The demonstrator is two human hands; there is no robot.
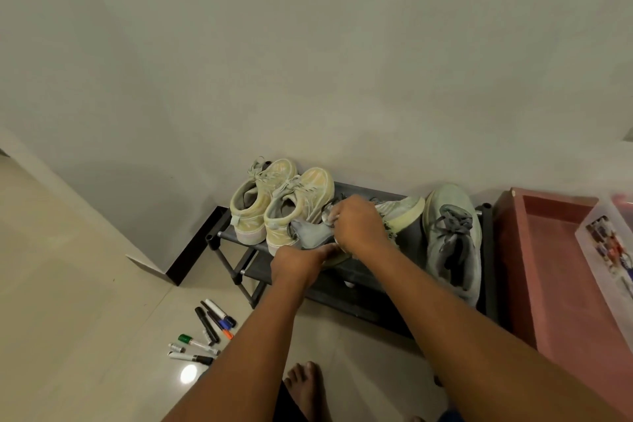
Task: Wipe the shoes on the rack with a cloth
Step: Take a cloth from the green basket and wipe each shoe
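Right hand (359,223) bunches grey cloth (310,231) on sneaker (402,212), centre of rack (359,271). Left hand (301,259), at 7 o'clock, steadies the heel; its grip hidden. Likely mid-wipe.

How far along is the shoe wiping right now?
Nothing shows as finished: none of the shoes can be judged clean from this view. In hand: the right hand rubs a cloth on the middle shoe; the left hand steadies it. Possibly left: the yellowish pair and the grey sneaker.
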